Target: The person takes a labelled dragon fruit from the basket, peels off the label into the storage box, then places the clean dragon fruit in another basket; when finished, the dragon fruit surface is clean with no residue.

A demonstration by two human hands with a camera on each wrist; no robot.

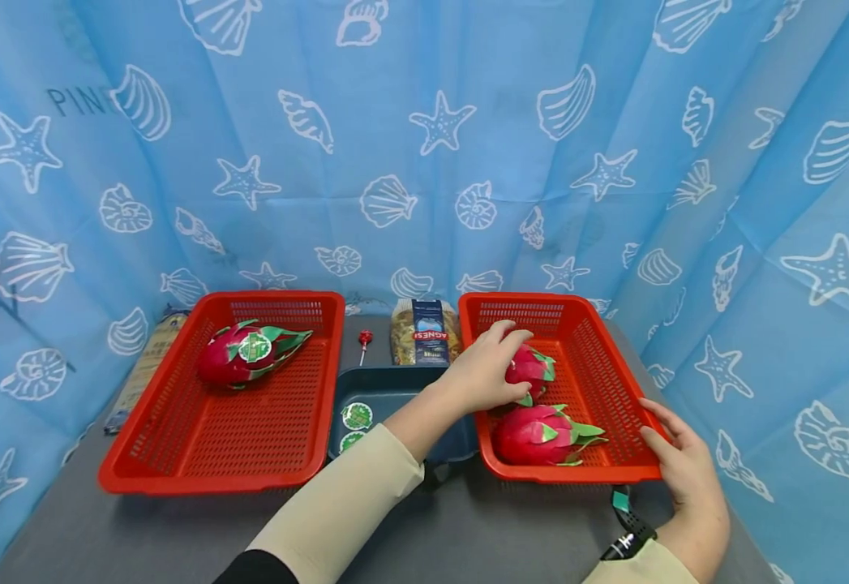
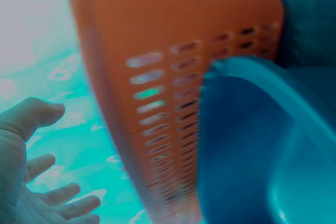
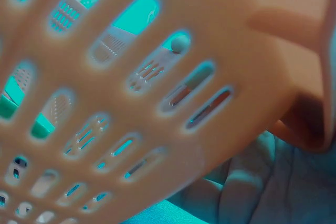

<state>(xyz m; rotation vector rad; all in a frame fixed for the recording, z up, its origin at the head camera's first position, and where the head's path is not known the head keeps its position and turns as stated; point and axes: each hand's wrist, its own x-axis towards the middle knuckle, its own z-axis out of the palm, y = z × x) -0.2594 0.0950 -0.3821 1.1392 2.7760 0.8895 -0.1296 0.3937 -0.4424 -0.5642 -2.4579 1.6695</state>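
Observation:
My left hand (image 1: pixel 488 367) reaches over the left side of the right red basket (image 1: pixel 585 357). Its fingers are spread around the near side of a dragon fruit (image 1: pixel 530 369), partly hidden by the hand; the left wrist view shows the fingers (image 2: pixel 76 200) apart, without the fruit. A second dragon fruit (image 1: pixel 541 435) lies in front of it in the same basket. At that basket's right front corner, my right hand (image 1: pixel 687 462) holds the rim between thumb and fingers. Through the right wrist view, curled fingers (image 3: pixel 241 182) show beneath the basket's slotted wall.
A left red basket (image 1: pixel 249 438) holds one stickered dragon fruit (image 1: pixel 237 354). Between the baskets sits a dark blue tray (image 1: pixel 395 389) with round green stickers (image 1: pixel 356 416). Behind it are a lollipop (image 1: pixel 365 337) and a pasta bag (image 1: pixel 424 332). Another packet (image 1: pixel 148 369) lies far left.

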